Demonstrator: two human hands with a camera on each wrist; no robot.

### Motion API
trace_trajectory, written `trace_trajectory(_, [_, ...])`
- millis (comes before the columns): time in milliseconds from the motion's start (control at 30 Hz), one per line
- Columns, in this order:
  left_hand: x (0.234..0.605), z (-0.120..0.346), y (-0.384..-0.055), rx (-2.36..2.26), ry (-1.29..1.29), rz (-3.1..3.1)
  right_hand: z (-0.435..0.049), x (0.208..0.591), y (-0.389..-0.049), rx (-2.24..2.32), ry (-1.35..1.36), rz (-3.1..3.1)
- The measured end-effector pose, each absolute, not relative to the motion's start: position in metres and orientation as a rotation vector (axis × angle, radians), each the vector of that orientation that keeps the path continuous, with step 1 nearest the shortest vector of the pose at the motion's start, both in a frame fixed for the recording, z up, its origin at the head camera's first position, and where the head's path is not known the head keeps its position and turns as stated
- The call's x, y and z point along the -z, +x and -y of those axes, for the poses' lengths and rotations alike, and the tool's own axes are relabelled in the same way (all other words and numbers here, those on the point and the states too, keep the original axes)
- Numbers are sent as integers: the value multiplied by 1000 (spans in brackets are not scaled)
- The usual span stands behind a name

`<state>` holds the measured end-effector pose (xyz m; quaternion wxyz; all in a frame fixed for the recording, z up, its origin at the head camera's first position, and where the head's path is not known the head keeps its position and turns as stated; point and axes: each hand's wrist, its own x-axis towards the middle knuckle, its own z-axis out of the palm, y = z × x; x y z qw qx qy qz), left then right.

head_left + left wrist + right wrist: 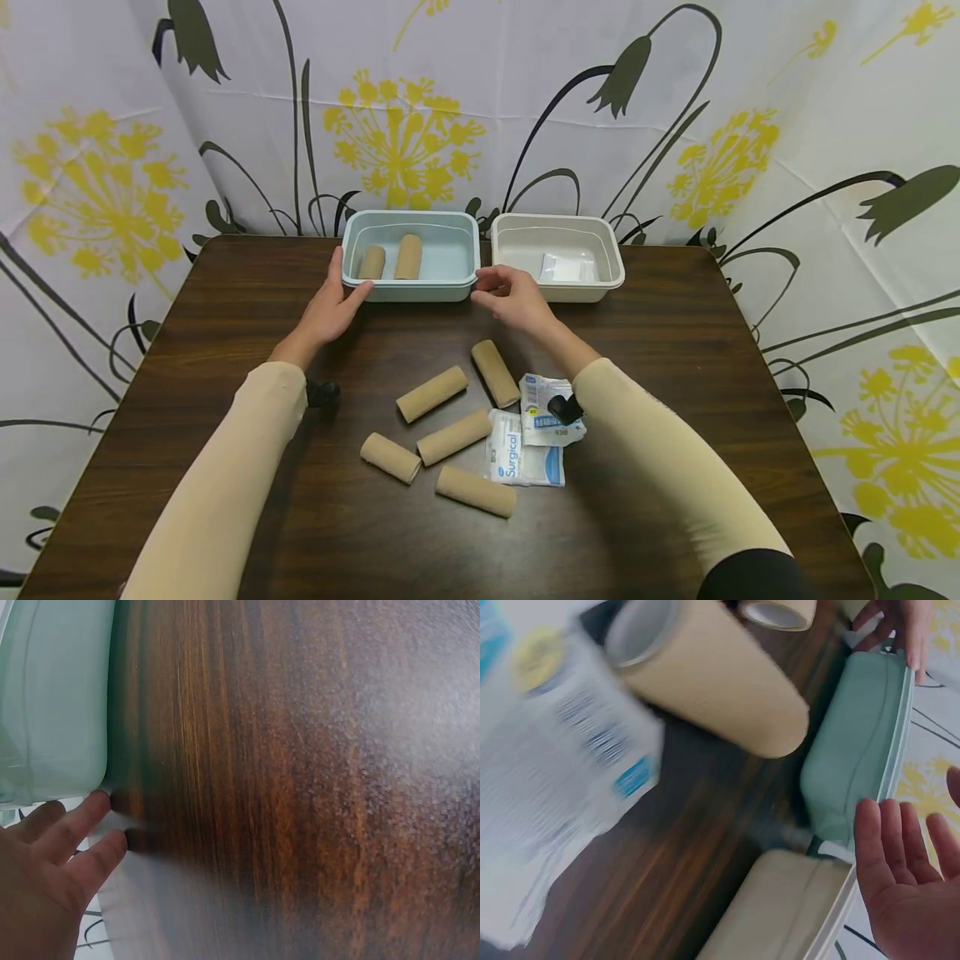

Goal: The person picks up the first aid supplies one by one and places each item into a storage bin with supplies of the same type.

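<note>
A pale blue bin [411, 292] stands at the back of the table with two cardboard tubes [408, 257] inside. My left hand [327, 307] is at its left end, fingers along the side wall and thumb by the front rim. At the bin's right front corner is my right hand [517, 298], its fingers loosely bent and nothing in the palm. In the right wrist view, the fingers of that hand [907, 877] overlap the gap between the blue bin and a cream bin [780, 907]. The cream bin holds a white packet [568, 268].
Several cardboard tubes [432, 394] lie scattered over the middle of the table [315, 517]. Two white packets, one printed "Surgical" [517, 450] and one with blue print [543, 396], overlap beside them under my right forearm. A flowered cloth [450, 100] hangs behind the table.
</note>
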<state>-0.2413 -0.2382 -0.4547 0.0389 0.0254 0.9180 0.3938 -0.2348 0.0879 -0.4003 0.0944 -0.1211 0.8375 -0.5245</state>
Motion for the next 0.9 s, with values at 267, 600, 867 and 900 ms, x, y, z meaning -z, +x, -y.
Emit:
trace_trajectory(267, [454,237,-240,-1192,66,-2815,-131,414,-206,1114,-578,-2595])
trace_trajectory(600, [452,236,-240,-1183,51,-2806,-135,433,-163,914,-551,-2577])
trace_trajectory(867, [453,238,-239,-1185,88,-2828,-122,442,-148,852,-510,-2665])
trace_trajectory(900, [453,238,-239,-1188,89,-2827,-121,443,-147,842,-509,-2677])
